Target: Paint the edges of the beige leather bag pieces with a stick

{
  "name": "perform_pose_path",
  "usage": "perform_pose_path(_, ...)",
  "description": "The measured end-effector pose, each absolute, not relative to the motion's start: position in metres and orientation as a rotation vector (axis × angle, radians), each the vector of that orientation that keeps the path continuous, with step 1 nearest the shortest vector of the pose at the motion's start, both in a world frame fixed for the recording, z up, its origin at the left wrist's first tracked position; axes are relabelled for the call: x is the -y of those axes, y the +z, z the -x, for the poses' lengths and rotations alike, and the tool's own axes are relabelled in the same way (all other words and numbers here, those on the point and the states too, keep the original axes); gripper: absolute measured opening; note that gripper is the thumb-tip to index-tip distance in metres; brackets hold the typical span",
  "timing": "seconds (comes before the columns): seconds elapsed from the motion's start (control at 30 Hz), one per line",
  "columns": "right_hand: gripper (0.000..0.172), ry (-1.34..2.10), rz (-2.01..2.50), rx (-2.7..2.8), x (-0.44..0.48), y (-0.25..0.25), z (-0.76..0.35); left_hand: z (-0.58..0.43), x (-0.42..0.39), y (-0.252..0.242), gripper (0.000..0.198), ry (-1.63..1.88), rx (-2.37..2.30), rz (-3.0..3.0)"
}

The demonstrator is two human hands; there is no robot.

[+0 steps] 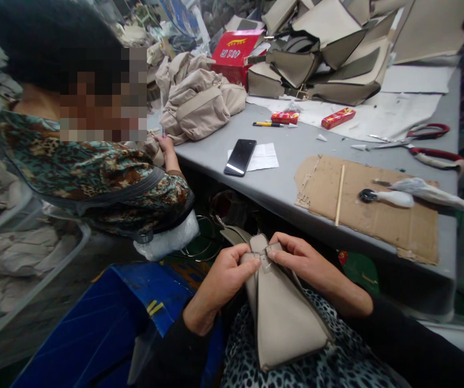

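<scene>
A beige handbag (286,310) rests on my lap, tilted, its top end pointing toward the table. My left hand (227,277) pinches the bag's strap or tab near a small metal fitting (263,257) at the top. On the other side of that fitting, my right hand (310,267) grips the bag's edge between thumb and fingers. Both thumbs press close to each other there. The fingers behind the bag are hidden, and the fitting's exact form is too small to make out.
The grey table (272,188) holds a phone (240,157), cardboard (316,186) with a stick (340,195) and a white bottle (391,198), scissors (421,143), and piled beige bags (337,59). A co-worker (94,178) sits at left. A blue bin (106,318) stands beside me.
</scene>
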State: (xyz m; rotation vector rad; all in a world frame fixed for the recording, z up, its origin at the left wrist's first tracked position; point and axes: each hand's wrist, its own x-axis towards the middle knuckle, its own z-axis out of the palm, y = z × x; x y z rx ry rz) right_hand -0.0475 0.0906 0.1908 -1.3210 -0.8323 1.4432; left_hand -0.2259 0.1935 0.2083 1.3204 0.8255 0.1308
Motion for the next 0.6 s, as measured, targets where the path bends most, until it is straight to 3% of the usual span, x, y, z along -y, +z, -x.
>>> perform_pose_path(0.6,0.038,1.507,1.253,0.796,-0.0907,0.1936,0.0429,0.2279,-0.1993,0.2118,0.042,0.109,-0.773,-1.276)
